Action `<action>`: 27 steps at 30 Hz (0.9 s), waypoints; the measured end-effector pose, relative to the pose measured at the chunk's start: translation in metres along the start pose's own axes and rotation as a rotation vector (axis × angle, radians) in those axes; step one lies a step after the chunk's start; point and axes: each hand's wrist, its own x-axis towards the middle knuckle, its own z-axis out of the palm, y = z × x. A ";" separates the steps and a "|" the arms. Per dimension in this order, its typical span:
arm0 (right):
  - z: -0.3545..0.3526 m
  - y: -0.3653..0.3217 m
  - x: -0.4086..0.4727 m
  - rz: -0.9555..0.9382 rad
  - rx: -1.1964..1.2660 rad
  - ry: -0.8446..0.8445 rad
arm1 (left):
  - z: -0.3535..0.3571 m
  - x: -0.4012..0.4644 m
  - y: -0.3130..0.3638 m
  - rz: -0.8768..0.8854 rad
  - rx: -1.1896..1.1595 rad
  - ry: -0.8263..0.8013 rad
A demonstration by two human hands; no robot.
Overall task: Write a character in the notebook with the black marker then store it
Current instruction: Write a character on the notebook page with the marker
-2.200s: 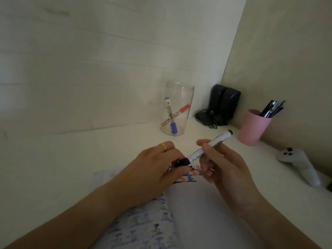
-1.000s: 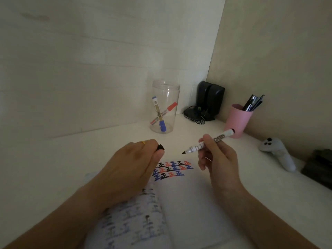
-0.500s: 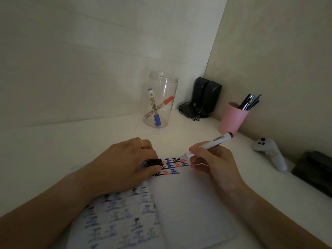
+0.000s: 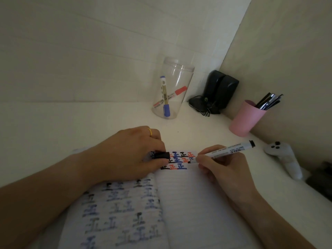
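Open notebook [image 4: 188, 203] lies at the near edge of the white table [image 4: 53, 126], lined right page mostly blank, left page covered in faded characters showing through. Rows of black, blue and red characters [image 4: 179, 159] sit at the far edge of the right page

Right hand [image 4: 222, 169] pinches the black marker [image 4: 231, 150] in a writing grip, thumb and fingers closed round the barrel near the tip; uncapped tip touches the page at the right end of the character rows, barrel tilts up and away to the right, black end cap highest

Left hand [image 4: 133, 155] rests on the left page near the spine, fingers curled, pinching the marker's black cap [image 4: 161, 155] between thumb and fingertips, just over the left end of the rows; gold ring [image 4: 150, 132] on one finger

Clear jar [image 4: 172, 88] stands toward the far edge of the table, holds a blue marker [image 4: 165, 97] and a red marker [image 4: 172, 97] leaning crossed. Black speakers [image 4: 219, 90] in the far right corner with a tangle of cable in front. Pink cup [image 4: 246, 119] with dark pens along the right edge, a white controller [image 4: 285, 157] nearer along the same edge, well apart from the notebook
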 end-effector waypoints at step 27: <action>0.001 -0.005 -0.003 0.032 -0.116 0.013 | -0.001 -0.001 -0.002 -0.003 -0.030 -0.017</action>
